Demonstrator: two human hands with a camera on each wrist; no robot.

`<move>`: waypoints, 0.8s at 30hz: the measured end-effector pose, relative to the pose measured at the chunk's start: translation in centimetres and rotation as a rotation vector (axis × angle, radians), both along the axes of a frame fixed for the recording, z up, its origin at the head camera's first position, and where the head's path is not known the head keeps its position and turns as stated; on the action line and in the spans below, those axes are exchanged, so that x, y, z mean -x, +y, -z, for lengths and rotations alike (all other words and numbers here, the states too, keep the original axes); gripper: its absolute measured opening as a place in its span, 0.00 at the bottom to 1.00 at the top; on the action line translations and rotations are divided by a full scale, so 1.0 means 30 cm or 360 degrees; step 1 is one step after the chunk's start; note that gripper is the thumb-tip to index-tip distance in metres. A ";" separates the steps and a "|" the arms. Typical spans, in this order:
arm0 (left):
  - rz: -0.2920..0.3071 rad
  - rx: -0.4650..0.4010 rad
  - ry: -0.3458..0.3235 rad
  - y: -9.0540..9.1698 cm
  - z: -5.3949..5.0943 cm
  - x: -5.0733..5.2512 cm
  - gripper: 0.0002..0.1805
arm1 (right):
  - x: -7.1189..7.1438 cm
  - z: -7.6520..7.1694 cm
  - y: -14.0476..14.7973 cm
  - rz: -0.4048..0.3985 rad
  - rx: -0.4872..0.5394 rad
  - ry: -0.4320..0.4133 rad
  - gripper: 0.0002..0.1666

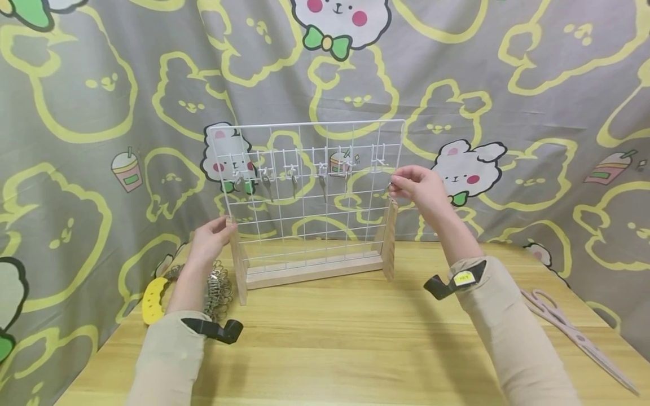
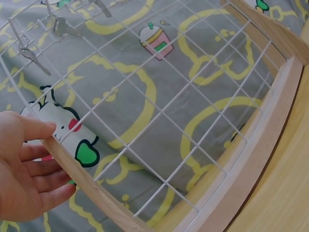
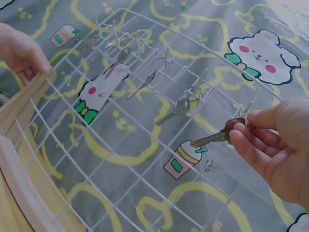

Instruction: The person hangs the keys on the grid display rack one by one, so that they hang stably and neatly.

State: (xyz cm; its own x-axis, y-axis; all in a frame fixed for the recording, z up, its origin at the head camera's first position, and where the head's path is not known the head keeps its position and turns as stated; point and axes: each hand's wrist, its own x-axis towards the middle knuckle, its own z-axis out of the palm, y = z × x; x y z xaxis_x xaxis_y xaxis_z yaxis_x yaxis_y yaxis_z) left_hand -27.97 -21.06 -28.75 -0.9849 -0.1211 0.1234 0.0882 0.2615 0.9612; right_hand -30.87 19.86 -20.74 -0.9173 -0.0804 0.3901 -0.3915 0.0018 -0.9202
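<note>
A white wire grid rack point(image 1: 307, 123) stands upright in a wooden frame point(image 1: 315, 271) on the table. Along its upper part, several keys point(image 3: 179, 109) hang by their rings from wire hooks. My left hand point(image 1: 209, 241) holds the top of the left wooden upright point(image 2: 79, 175), thumb on the near side and fingers behind. Beside the grid's right edge, my right hand point(image 1: 420, 190) pinches a brass-coloured key point(image 3: 212, 139) by its head, its blade pointing left. Whether its ring touches a hook cannot be made out.
Left of the rack lie a yellow ring-shaped object point(image 1: 152, 300) and a bunch of metal rings point(image 1: 219, 292), partly behind my left arm. Pink scissors point(image 1: 579, 338) lie at the table's right. A patterned grey curtain point(image 1: 457, 67) hangs close behind.
</note>
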 end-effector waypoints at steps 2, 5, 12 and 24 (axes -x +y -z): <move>-0.0001 0.0004 0.0001 -0.002 -0.002 0.000 0.34 | 0.006 -0.012 -0.012 0.0004 0.0023 -0.0002 0.06; -0.0001 0.0007 0.0008 -0.003 -0.005 0.000 0.34 | 0.013 -0.027 -0.025 0.0005 0.0072 -0.0008 0.08; -0.0007 0.0019 0.0000 -0.004 -0.006 -0.002 0.34 | 0.023 -0.042 -0.040 -0.0001 0.0182 0.0015 0.07; -0.0018 0.0020 0.0010 0.001 0.000 -0.005 0.33 | 0.032 -0.044 -0.054 0.0037 0.0227 0.0010 0.08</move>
State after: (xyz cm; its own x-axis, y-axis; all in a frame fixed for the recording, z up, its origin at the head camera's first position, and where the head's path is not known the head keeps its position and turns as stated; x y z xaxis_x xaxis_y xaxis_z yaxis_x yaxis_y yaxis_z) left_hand -27.81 -21.04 -28.75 -0.9827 -0.1306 0.1310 0.0911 0.2746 0.9572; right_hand -31.83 18.24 -19.42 -0.9157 -0.0025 0.4019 -0.3987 -0.1196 -0.9092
